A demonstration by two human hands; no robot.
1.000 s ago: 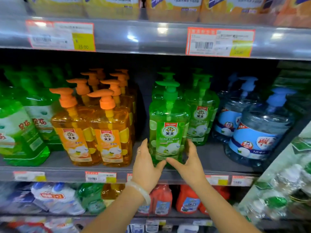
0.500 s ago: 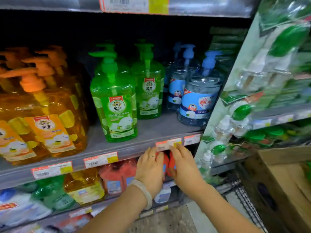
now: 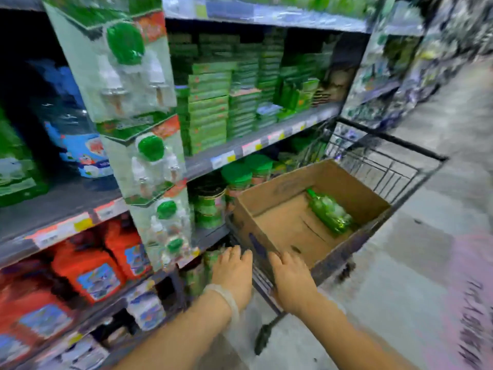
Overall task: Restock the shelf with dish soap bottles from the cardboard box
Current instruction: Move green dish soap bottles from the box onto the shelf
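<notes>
The cardboard box (image 3: 301,225) sits in a wire cart (image 3: 386,166) and holds only one green dish soap bottle (image 3: 329,210), lying down. Both hands, left hand (image 3: 233,271) and right hand (image 3: 292,281), are open and empty near the box, so I judge restocking almost finished.

I am in a shop. Long shelves (image 3: 256,145) hold rows of the same boxes and bottles, with little price tags (image 3: 222,159) along their front edges. A wire cart (image 3: 394,172) stands on the aisle floor (image 3: 416,276).
</notes>
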